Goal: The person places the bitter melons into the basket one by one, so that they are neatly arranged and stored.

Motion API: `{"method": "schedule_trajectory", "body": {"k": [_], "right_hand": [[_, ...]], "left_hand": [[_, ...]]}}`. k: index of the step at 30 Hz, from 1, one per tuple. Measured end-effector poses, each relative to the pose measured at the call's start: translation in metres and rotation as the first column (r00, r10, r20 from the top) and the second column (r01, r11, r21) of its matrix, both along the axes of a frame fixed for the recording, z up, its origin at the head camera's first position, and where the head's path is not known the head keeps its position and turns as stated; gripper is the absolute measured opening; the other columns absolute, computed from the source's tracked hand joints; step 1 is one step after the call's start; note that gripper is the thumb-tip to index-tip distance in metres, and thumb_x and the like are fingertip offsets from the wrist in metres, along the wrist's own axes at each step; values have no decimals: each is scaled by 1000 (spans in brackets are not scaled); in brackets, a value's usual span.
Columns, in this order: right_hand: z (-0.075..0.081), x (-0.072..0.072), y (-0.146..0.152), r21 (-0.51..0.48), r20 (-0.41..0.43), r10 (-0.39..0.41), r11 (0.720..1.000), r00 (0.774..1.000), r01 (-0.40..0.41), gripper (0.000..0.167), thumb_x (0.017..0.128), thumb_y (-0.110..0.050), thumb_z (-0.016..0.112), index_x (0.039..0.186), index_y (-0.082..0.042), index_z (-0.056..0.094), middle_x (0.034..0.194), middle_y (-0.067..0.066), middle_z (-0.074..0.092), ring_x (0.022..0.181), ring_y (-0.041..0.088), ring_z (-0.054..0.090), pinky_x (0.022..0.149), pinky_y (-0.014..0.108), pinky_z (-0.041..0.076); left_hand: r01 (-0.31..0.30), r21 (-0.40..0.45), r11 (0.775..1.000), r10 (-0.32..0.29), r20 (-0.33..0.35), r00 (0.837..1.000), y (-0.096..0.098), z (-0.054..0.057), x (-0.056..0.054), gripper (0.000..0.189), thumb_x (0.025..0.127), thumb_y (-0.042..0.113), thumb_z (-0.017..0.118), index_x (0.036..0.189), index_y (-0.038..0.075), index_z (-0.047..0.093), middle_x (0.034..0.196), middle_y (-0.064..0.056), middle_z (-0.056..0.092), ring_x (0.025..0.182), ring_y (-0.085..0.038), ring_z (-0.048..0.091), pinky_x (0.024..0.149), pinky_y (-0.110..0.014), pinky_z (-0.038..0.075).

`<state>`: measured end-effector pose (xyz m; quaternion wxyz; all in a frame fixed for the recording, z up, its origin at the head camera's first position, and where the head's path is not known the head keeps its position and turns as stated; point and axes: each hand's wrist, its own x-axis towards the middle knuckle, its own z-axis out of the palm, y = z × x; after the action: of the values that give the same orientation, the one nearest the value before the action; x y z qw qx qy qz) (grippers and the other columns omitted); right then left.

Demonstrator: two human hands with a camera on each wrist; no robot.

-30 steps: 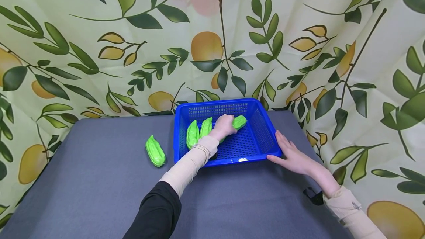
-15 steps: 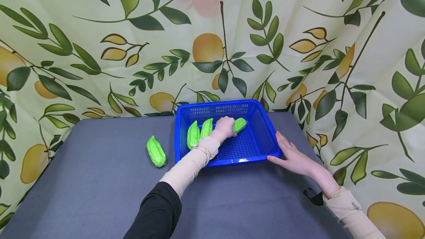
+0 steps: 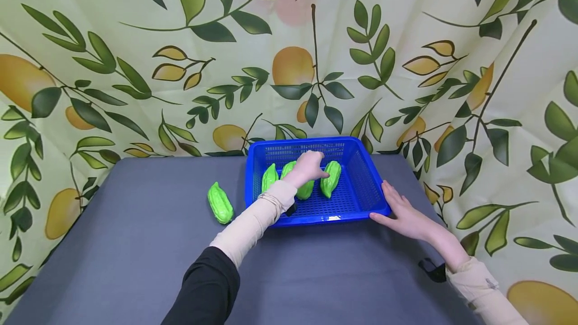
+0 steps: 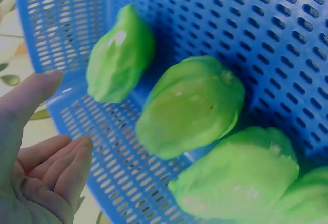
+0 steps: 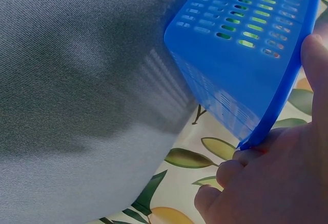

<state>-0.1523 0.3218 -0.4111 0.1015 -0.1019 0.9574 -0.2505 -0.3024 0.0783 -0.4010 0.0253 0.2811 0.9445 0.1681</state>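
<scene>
A blue plastic basket holds several bright green bitter melons, side by side. My left hand is over the basket, its thumb and fingers apart with nothing between them. The rightmost bitter melon lies on the basket floor just beside that thumb. In the left wrist view, the hand is apart from the bitter melons. My right hand touches the basket's near right corner with extended fingers. In the right wrist view, its thumb and fingers lie along the blue rim. My left forearm partly covers the melons at left.
One more bitter melon lies on the grey table, left of the basket. A leaf-and-fruit patterned curtain hangs behind the table and along its right side. A black strap shows near my right wrist.
My left hand has let go of the rightmost bitter melon, its fingers lifting and spreading. That melon now lies more lengthwise in the basket. The right hand stays at the corner; the view shifts slightly.
</scene>
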Motion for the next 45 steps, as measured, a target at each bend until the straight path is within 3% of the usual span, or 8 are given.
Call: {"method": "schedule_trajectory", "body": {"k": [3,8,14,18,23,28,34,45], "right_hand": [[1,0,-1,-4,0,3,1000,1000,-3,96,91,-48,57,150,4,2,157,26,-2,144,46,1,110,70,5],[-1,0,-1,-13,1,11,1000,1000,-11,97,91,-48,57,150,4,1,157,27,-2,144,46,1,110,71,5],[-3,-1,0,-33,-2,10,999,1000,-10,97,91,-47,57,150,5,0,156,28,-3,143,47,-1,109,72,3],[-4,-2,1,-33,-3,14,999,1000,-15,97,91,-47,57,150,4,0,156,28,-4,143,47,-1,109,72,2],[-5,-2,0,-43,-2,20,999,1000,-20,97,91,-47,57,150,5,-1,156,28,-4,143,48,-1,108,72,2],[-3,-1,0,-38,10,10,999,1000,-9,98,91,-47,57,150,4,-1,156,28,-4,143,48,-2,109,72,2],[-3,-2,-1,-38,8,15,999,1000,-14,97,91,-46,57,150,4,-1,156,29,-3,142,49,-1,108,72,2],[-2,0,-1,-42,11,13,999,1000,-13,97,91,-46,57,149,5,-1,155,31,-3,142,50,-1,107,73,3]], "left_hand": [[4,81,997,-5,14,1000,-6,7,2,52,80,29,75,121,0,61,117,-13,67,108,-27,63,94,-35,50],[-15,224,975,0,69,998,-19,14,4,54,83,29,73,127,2,58,125,-13,63,116,-24,60,99,-33,49],[-62,424,903,-8,162,987,-35,25,5,60,84,28,72,134,1,51,134,-13,58,121,-24,58,101,-30,48],[-74,508,858,-30,193,981,-42,34,7,60,84,26,72,134,1,50,135,-15,56,123,-24,56,102,-28,47],[-80,589,804,-56,209,976,-53,43,14,60,84,24,72,135,2,49,137,-15,54,125,-25,54,102,-27,47],[-113,650,752,-38,213,976,-68,50,17,59,84,23,72,135,4,50,137,-14,54,126,-25,54,102,-28,47],[-134,675,726,-12,207,978,-87,56,20,58,84,23,72,134,5,51,135,-13,56,125,-24,54,100,-28,48],[-196,742,641,48,216,975,-128,56,30,57,84,19,73,133,3,51,132,-15,58,123,-26,56,102,-27,46]]}}
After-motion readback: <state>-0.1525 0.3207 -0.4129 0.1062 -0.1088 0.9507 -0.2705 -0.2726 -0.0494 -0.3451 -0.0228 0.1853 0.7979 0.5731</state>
